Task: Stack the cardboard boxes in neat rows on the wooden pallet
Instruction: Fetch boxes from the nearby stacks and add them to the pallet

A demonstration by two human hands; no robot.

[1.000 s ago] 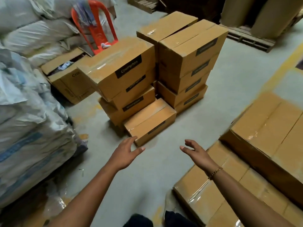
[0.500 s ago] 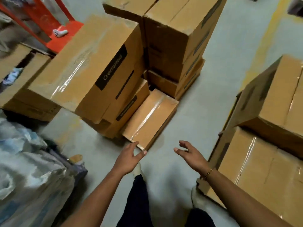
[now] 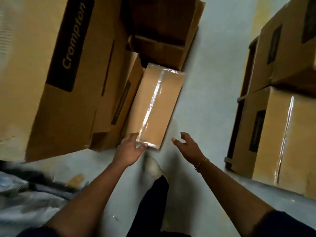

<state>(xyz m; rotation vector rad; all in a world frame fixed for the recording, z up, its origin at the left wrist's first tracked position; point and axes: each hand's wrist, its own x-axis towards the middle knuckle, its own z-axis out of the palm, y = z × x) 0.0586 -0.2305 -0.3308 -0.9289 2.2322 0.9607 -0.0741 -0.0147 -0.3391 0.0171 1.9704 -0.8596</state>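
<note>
Left hand (image 3: 130, 151) spread wide, touching the near left corner of the low box (image 3: 157, 103). Right hand (image 3: 188, 147) wide and empty, just right of that end, apart from it. Lies on the floor (image 3: 205, 100) mid-frame, long axis running away toward upper right. Left nearer.

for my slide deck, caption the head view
Left hand on the taped box, open right hand reaching for it.

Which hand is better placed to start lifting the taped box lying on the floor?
Left. The left hand touches the near corner of the taped box; the right hand hovers open beside it, not touching.
</note>
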